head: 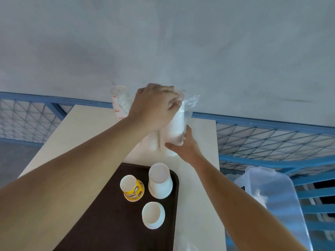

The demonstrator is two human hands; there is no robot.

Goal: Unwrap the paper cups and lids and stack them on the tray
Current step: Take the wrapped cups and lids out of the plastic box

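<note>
A tall sleeve of white cups or lids in clear plastic wrap stands upright on the pale table beyond the tray. My left hand grips its top, fingers curled over the wrap. My right hand holds its lower part from the right side. On the dark brown tray stand upside down a yellow printed cup stack, a white cup stack and a short white stack. Another wrapped sleeve with red print stands behind my left hand, partly hidden.
The pale table ends close to the tray's right side. A clear plastic bin sits to the right, off the table. Blue metal mesh frames run behind and to the right. A grey wall fills the background.
</note>
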